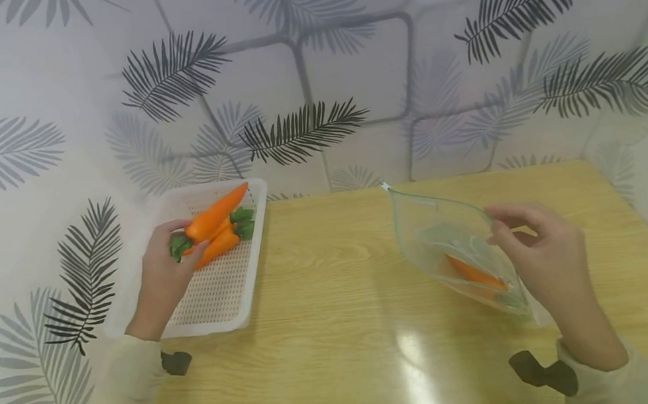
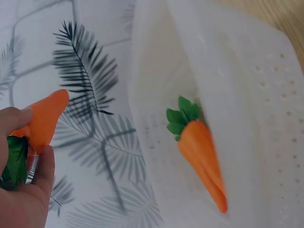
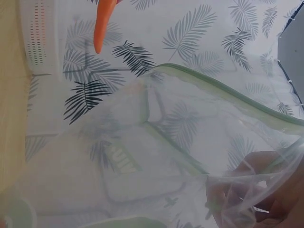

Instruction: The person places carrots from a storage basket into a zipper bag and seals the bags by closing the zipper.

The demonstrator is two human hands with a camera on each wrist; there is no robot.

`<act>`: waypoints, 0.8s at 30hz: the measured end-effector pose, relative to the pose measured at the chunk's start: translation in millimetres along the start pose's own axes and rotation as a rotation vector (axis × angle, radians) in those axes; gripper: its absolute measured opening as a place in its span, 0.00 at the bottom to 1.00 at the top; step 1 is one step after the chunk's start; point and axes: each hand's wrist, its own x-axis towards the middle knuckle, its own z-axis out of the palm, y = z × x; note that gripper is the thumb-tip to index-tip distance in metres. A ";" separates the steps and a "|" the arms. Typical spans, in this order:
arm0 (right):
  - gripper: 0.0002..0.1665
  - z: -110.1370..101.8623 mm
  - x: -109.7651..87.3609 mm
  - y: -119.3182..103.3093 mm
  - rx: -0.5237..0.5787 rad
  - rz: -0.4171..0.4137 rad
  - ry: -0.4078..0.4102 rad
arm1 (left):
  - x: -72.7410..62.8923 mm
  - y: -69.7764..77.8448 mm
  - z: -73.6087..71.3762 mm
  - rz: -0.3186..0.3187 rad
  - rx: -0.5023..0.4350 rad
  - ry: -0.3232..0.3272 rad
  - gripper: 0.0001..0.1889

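Observation:
My left hand [image 1: 165,263] pinches an orange carrot [image 1: 220,212] with green leaves by its leafy end, holding it raised over the white basket [image 1: 255,263]; its tip points up to the right. Below it in the basket lie more carrots [image 1: 220,248], one of which, a carrot [image 2: 202,159] with its leaves up, shows in the left wrist view. On the right, my right hand [image 1: 545,250] pinches the rim of a clear zip bag [image 1: 418,234] with a green edge. The bag's mouth gapes, and a carrot [image 1: 476,272] lies inside.
The basket stands at the left of a wooden table [image 1: 324,308], near the wall. A white wall covering [image 1: 346,79] with leaf prints rises behind and to the left. The bag's white slider [image 1: 385,186] is at its far left corner.

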 end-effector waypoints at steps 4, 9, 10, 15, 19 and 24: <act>0.09 0.2 -0.1 -0.1 0.011 0.004 -0.001 | 0.1 16.2 4.8 0.088 -0.018 -0.016 0.25; 0.10 0.8 -0.4 -0.2 0.012 0.008 -0.009 | 1.1 39.9 9.3 0.185 -0.072 -0.038 0.25; 0.10 0.8 -0.6 -0.4 0.011 0.010 -0.010 | 1.7 45.1 10.2 0.204 -0.089 -0.043 0.25; 0.10 0.9 -1.3 -2.0 0.005 0.013 -0.015 | 2.0 73.9 14.0 0.304 -0.178 -0.080 0.26; 0.10 1.3 -1.1 0.2 0.008 -0.013 -0.021 | -0.2 96.9 15.1 0.359 -0.249 -0.145 0.27; 0.10 1.7 -1.0 3.8 0.024 -0.047 -0.028 | -4.0 118.4 17.2 0.380 -0.329 -0.213 0.28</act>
